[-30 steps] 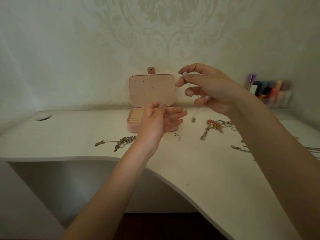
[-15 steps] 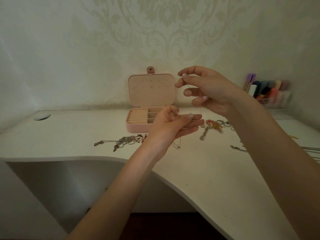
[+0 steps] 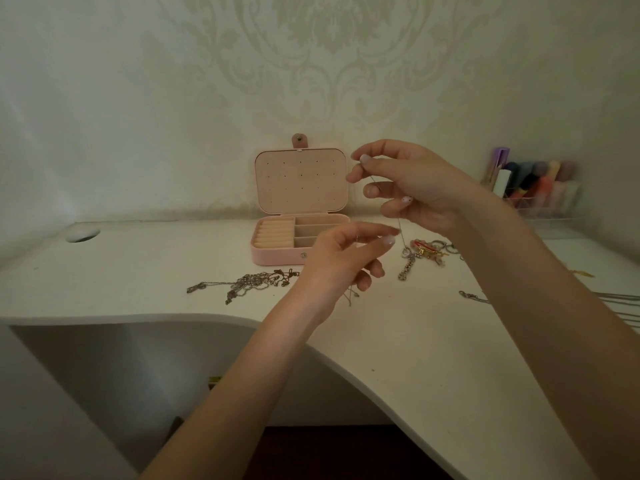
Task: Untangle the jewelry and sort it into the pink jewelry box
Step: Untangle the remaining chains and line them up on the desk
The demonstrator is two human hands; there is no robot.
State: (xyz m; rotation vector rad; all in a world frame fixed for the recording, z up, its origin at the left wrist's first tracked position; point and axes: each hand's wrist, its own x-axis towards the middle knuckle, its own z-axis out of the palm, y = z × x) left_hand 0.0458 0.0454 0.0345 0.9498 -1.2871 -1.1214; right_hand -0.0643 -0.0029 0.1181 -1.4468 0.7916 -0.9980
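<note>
Thin chain [image 3: 401, 233] at frame center looks featherlight, limp, snag-prone; right hand [image 3: 412, 188] pinches its top, left hand [image 3: 341, 261] fingers loosely curled near its lower stretch, contact unclear.

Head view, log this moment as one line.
right hand: pinches chain | left hand: holds chain | box: open

R hand [image 3: 412, 188] pinching, L hand [image 3: 341, 261] fingers curled.

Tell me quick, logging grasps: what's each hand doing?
Left hand: pinches the thin chain.
Right hand: pinches the same chain's upper end.
</note>
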